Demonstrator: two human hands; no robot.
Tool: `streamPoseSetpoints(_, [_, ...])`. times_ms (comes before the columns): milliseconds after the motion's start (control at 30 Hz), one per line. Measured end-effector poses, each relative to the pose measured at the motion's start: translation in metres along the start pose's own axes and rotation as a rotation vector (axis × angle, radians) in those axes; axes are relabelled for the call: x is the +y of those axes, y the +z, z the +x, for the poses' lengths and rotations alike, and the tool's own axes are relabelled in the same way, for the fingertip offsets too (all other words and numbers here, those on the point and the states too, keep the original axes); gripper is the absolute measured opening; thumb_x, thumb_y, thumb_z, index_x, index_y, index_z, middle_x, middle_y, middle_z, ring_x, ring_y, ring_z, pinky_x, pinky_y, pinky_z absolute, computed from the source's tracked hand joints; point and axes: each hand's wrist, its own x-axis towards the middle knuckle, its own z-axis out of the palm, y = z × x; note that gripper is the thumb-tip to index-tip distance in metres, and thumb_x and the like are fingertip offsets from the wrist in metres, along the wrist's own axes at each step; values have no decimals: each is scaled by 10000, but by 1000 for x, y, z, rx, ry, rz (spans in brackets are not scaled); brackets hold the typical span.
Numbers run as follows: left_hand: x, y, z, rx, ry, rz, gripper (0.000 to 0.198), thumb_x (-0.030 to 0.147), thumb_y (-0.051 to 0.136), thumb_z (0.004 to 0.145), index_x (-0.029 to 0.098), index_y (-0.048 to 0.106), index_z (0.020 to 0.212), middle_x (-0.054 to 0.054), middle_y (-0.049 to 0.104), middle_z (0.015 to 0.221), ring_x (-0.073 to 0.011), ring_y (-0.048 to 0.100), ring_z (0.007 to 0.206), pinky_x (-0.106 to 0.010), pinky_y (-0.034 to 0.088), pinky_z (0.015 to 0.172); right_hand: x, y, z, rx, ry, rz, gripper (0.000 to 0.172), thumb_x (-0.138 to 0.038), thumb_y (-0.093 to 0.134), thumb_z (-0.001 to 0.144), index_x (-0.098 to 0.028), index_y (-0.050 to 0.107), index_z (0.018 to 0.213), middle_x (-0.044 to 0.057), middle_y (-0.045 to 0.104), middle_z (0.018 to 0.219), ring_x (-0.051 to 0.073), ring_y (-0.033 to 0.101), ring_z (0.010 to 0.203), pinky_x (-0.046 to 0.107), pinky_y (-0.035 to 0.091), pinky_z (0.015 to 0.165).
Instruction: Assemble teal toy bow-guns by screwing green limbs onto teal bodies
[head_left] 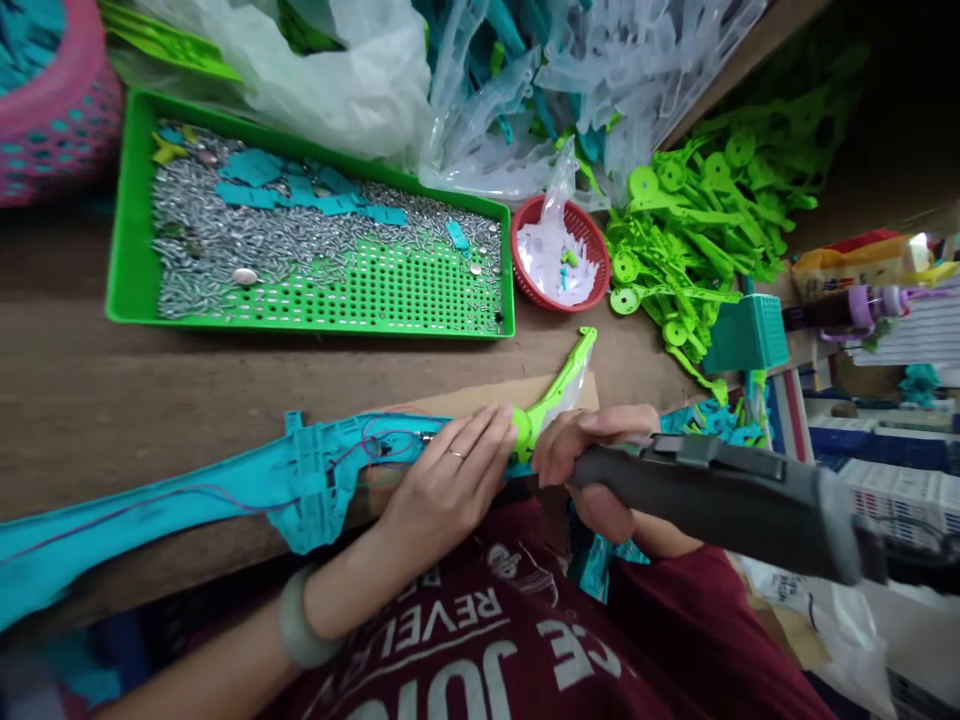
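Note:
My left hand (465, 460), with a ring and a pale bangle, holds down a long blue plastic half-shell (315, 470) that has thin wires inside. Its fingers are together, the tips touching a bright green plastic piece (562, 385) that angles up from the shell's right end. The left thumb is hidden. Wrapped round a dark grey power screwdriver (697, 490) is my right hand (592, 460), close beside the green piece. The tool lies almost level, and its tip is hidden behind the fingers. A piece of cardboard (480, 392) lies beneath the shell.
Behind the shell stands a green tray (315, 328) of small screws and blue pieces. A red basket (525, 285) with whitish pieces is to its right. Green plastic parts (705, 200) are heaped at the right, near a teal box (750, 330). A pink basket (90, 120) stands far left.

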Motion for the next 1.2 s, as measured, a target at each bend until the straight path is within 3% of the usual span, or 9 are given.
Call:
streamPoseSetpoints(133, [2, 2, -1, -7, 7, 8, 299, 81, 494, 982, -39, 599, 1234, -246, 663, 1287, -353, 640, 1196, -460, 523, 977, -1, -3, 5, -124, -184, 38, 327, -331, 599, 895, -319, 518, 1211, -59, 543, 621, 132, 553, 486, 258, 495, 469])
streamPoseSetpoints(300, [4, 2, -2, -7, -18, 6, 304, 91, 456, 996, -35, 592, 1236, -235, 667, 1279, -353, 643, 1185, -464, 529, 983, 3, -10, 7, -253, -158, 29, 356, -349, 618, 891, -289, 549, 1235, -52, 582, 618, 132, 566, 487, 263, 497, 498])
streamPoseSetpoints(500, [7, 5, -5, 7, -35, 48, 293, 94, 441, 1001, -13, 606, 1217, -218, 677, 1269, -321, 647, 1186, -453, 529, 1003, 9, -16, 12, -429, -141, 137, 205, -408, 651, 896, -243, 626, 1013, -36, 597, 570, 135, 572, 468, 265, 505, 504])
streamPoseSetpoints(667, [13, 0, 3, -79, -75, 68, 323, 126, 451, 996, 7, 606, 1253, -202, 666, 1302, -299, 634, 1206, -433, 504, 1035, 11, -16, 40, -543, -71, 287, 356, -396, 646, 885, -224, 619, 1195, -60, 560, 562, 112, 552, 435, 231, 499, 456])
streamPoseSetpoints(767, [7, -27, 6, -150, -130, -21, 328, 195, 520, 995, 48, 602, 1276, -184, 645, 1342, -286, 596, 1263, -430, 489, 1064, 12, -14, 71, -378, -163, 298, 319, -387, 632, 890, -269, 592, 1184, -85, 528, 555, 101, 522, 418, 216, 488, 438])
streamPoseSetpoints(867, [-17, -74, -7, -124, -153, -24, 293, 132, 455, 1001, 81, 616, 1240, -175, 644, 1334, -286, 604, 1240, -454, 510, 1031, 1, -15, 86, -89, -192, -35, 338, -496, 662, 854, -277, 570, 1094, -64, 529, 617, 127, 549, 502, 272, 517, 515])
streamPoseSetpoints(967, [-45, -117, -35, -116, -248, 87, 301, 120, 399, 1000, 98, 615, 1209, -171, 664, 1277, -307, 651, 1127, -481, 551, 939, -18, -6, 60, 324, -286, -656, 339, -489, 645, 878, -243, 577, 1101, 38, 572, 856, 219, 622, 837, 412, 548, 760])
streamPoseSetpoints(1033, [-57, -130, -54, -104, -311, 133, 308, 145, 394, 1003, 126, 603, 1229, -154, 675, 1252, -311, 666, 1086, -486, 561, 906, -26, 12, 29, 423, -378, -983, 209, -396, 632, 907, -238, 604, 1040, 73, 564, 934, 261, 581, 956, 474, 509, 851])
streamPoseSetpoints(1200, [-56, -108, -74, -75, -358, 65, 312, 156, 404, 999, 132, 608, 1234, -143, 685, 1249, -291, 669, 1113, -447, 561, 943, -7, 79, -2, -400, -104, -1319, 280, -409, 580, 950, -168, 664, 836, 131, 604, 904, 295, 517, 939, 446, 476, 803])
